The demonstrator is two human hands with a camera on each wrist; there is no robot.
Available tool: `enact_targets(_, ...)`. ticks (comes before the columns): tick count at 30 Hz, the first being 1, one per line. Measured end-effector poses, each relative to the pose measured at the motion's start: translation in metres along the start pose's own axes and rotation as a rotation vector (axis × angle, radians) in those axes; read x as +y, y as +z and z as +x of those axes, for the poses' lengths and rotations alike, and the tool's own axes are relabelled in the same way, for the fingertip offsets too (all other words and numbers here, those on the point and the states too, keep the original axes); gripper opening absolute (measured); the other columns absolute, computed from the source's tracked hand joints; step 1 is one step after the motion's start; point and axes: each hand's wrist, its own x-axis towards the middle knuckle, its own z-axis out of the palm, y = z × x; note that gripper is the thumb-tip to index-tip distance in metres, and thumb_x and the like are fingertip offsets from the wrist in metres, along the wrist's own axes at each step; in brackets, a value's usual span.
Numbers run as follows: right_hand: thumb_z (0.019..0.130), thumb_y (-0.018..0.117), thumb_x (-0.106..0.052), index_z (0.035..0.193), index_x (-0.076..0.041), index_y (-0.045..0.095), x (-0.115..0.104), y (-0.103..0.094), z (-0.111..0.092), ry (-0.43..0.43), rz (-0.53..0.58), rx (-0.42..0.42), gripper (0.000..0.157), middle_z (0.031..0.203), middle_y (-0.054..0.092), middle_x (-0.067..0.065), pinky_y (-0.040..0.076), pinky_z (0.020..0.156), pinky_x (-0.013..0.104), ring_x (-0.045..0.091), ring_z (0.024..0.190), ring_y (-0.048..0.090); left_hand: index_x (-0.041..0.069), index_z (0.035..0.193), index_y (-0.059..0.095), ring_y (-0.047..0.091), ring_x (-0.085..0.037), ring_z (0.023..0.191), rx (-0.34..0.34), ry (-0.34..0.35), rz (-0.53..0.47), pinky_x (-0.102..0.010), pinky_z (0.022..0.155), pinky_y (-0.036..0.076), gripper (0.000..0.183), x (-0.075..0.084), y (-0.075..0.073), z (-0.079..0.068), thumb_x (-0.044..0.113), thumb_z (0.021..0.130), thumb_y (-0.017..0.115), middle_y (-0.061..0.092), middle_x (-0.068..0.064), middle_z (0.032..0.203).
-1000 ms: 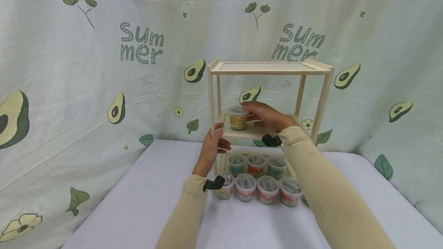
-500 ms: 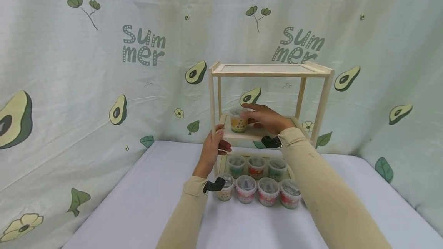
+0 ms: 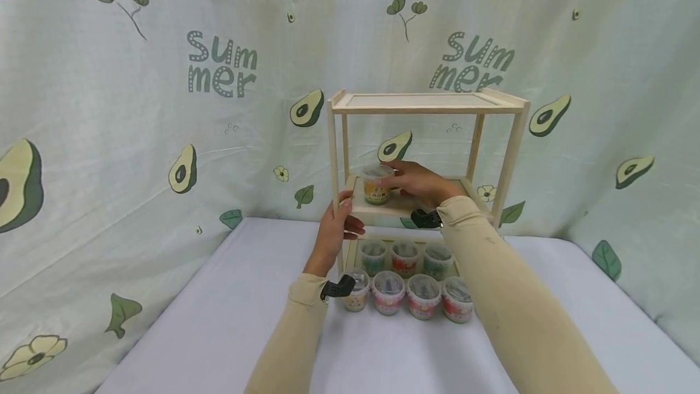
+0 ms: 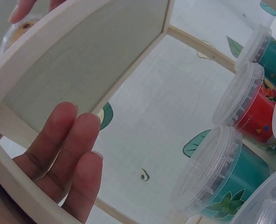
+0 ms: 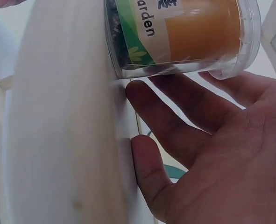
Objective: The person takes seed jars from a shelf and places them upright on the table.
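An orange-labelled plastic cup point(image 3: 376, 190) with a clear lid stands at the left of the wooden rack's middle shelf point(image 3: 404, 207). My right hand point(image 3: 418, 182) holds it from the right, thumb across its front; the right wrist view shows several fingers along the cup point(image 5: 198, 32), two fingertips at the shelf board. My left hand point(image 3: 332, 227) grips the rack's left side at the middle shelf; in the left wrist view its fingers point(image 4: 77, 149) show beyond the wooden post, and the thumb is hidden there.
On the rack's lower shelf stand a teal cup point(image 3: 373, 258), a red cup point(image 3: 404, 258) and another teal cup point(image 3: 437, 260). In front, a row of several lidded cups point(image 3: 388, 293) stands on the white table point(image 3: 229, 321). A printed curtain point(image 3: 262, 157) hangs behind.
My right thumb has come round onto the cup's front, and the fingers have closed in on it. The cup shows little shift on the shelf. My left hand stays at the rack's side.
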Motion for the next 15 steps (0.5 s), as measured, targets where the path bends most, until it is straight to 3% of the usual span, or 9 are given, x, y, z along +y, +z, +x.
enact_targets(5,0.093,0.07,-0.044,0.161,-0.011,0.018,0.0033,0.0023,-0.0015,0.026,0.013,0.018,0.092,0.158,0.03,0.018,0.03,0.112,0.056,0.035,0.143,0.034,0.024,0.148,0.045,0.072,-0.024,0.071,-0.004,-0.01,-0.001,-0.036,0.064,0.055,0.052,-0.0022,-0.0005,-0.0009,0.051,0.104,0.046,0.07,-0.01,0.08)
enact_targets(15,0.091,0.071,-0.045,0.16,-0.01,0.018,0.0055,0.0041,-0.0028,0.0,0.027,0.052,0.094,0.156,0.032,0.02,0.033,0.11,0.056,0.037,0.139,0.038,0.024,0.147,0.046,0.072,-0.023,0.07,0.004,0.003,0.004,-0.035,0.064,0.055,0.049,0.0023,0.0,-0.0021,0.049,0.105,0.045,0.07,-0.011,0.08)
